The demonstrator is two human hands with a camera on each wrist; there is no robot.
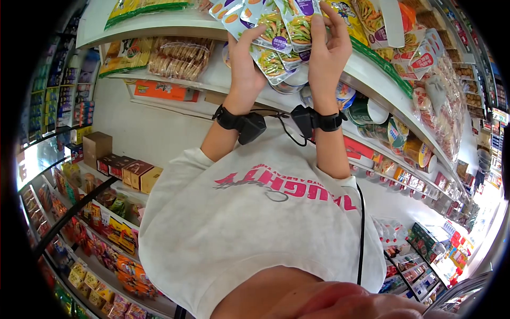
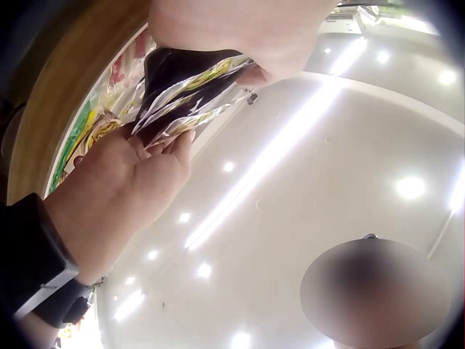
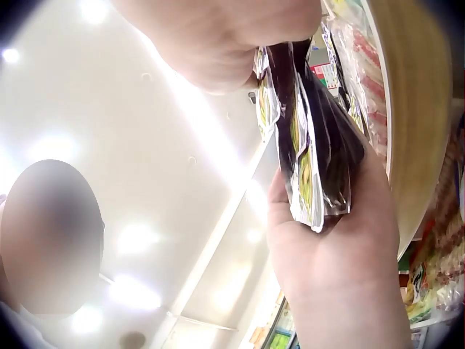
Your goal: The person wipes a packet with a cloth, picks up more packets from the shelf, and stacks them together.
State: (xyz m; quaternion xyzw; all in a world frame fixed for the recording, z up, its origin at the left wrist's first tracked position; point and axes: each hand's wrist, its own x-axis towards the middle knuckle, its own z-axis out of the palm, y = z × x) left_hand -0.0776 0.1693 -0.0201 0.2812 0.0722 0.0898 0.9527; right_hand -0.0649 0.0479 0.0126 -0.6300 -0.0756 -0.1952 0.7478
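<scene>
Both hands hold a fanned bunch of flat food pouches with purple labels and pictures of shredded vegetables, raised in front of a shelf. My left hand grips the left side of the bunch, its thumb lying over the front. On the opposite side, my right hand pinches the pouches with its thumb in front and fingers spread behind. From below, the left wrist view shows dark pouch backs between the two palms. Stacked pouch edges show in the right wrist view.
A curved white shelf passes just behind the hands. It bears bagged flat snacks, and cup noodles stand on the tier below. Small boxes stand at the left. A thin black cable hangs between the wrist straps.
</scene>
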